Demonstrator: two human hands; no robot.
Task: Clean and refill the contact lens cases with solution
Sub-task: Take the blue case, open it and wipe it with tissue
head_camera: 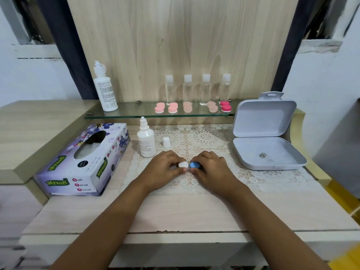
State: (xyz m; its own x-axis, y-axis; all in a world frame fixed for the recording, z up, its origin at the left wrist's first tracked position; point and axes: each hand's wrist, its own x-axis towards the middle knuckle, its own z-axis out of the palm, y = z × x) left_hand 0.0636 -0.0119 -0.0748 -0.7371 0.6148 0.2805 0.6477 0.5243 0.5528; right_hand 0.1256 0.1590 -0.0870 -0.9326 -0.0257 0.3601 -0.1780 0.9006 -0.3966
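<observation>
White lid (183,164) and blue lid (195,165), near the bottle (146,142), are being pinched by left hand (165,169) and right hand (211,169), probably risking a spill if twisting jerks.

White-and-blue lens case (194,165) on lace mat (204,137)

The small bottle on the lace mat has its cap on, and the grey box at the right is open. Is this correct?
Not quite: the head view shows the small bottle uncapped, its white cap standing on the lace mat beside it. The grey box is open.
</observation>
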